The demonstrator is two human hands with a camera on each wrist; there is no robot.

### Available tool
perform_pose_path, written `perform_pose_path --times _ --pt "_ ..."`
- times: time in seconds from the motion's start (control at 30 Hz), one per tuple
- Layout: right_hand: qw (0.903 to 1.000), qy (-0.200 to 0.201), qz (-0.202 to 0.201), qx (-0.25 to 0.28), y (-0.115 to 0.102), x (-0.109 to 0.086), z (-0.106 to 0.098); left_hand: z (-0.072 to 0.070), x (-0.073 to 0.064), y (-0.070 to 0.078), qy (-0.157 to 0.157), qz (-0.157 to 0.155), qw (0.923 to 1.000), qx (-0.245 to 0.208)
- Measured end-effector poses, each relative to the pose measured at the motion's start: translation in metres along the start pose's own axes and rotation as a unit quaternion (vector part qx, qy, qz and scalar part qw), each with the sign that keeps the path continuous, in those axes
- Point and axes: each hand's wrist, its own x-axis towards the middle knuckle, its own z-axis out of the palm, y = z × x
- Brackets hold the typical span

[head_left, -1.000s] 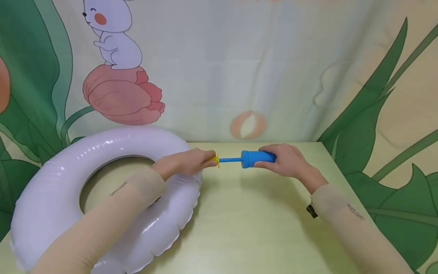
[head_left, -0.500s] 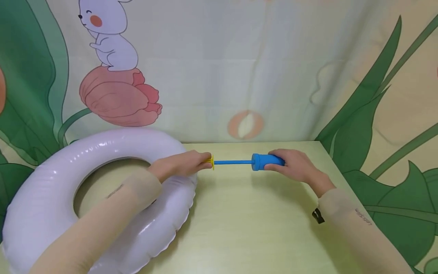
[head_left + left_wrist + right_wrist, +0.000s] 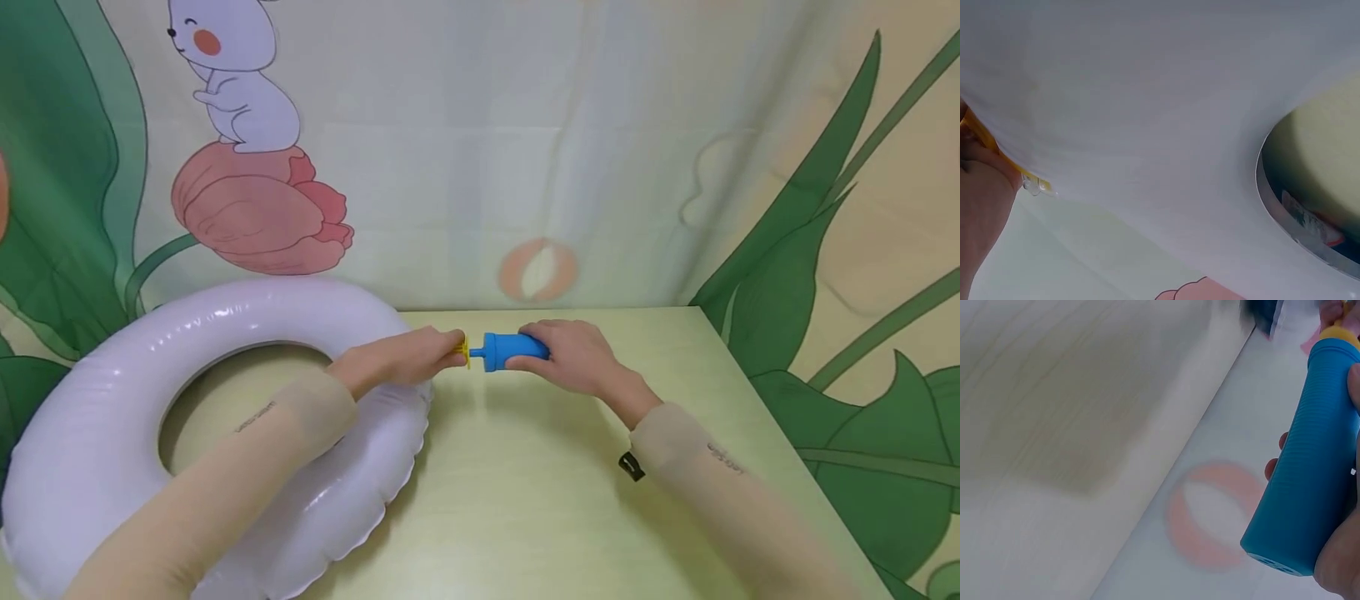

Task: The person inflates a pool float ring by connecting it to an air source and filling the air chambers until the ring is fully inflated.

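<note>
A blue hand pump (image 3: pixel 504 352) lies level in the air above the table, its short visible rod running left to a yellow end piece (image 3: pixel 467 352). My right hand (image 3: pixel 577 354) grips the blue barrel, which fills the right side of the right wrist view. My left hand (image 3: pixel 412 354) pinches the yellow end piece at the right edge of a white inflatable swim ring (image 3: pixel 90 442). In the left wrist view, a clear valve piece (image 3: pixel 1034 185) shows beside the yellow edge (image 3: pixel 1010 164). Whether the pump's tip sits in a valve is hidden by the left hand.
The pale green-yellow table (image 3: pixel 525 500) reaches back to a printed curtain (image 3: pixel 615 150) with a rabbit and flowers. The swim ring covers the table's left part, its hole (image 3: pixel 240 400) showing the surface beneath. A black clip (image 3: pixel 632 467) hangs by the right sleeve.
The right hand first drew the barrel rightward, baring more rod, then pushed it left until little rod shows. My left hand has kept its hold on the yellow end piece, nearly still.
</note>
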Motion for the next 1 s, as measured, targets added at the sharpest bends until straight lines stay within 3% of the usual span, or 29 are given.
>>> perform_pose_path --times 0.23,0.43,0.8,1.0 --pt "0.9999 -0.012 0.000 0.004 -0.010 0.007 0.005 0.002 -0.004 -0.002 -0.001 -0.005 1.0000 -0.006" --pt "1.0000 -0.003 0.007 -0.002 0.016 -0.005 -0.013 -0.001 -0.004 -0.007 0.016 0.011 0.9998 -0.005" --pt "0.9941 -0.051 0.081 0.050 0.077 -0.042 -0.039 -0.003 -0.006 -0.012 0.025 0.027 0.9993 -0.001" --pt "0.9931 -0.058 0.089 0.050 0.084 -0.046 -0.045 -0.004 -0.007 -0.013 0.020 0.024 0.9995 -0.003"
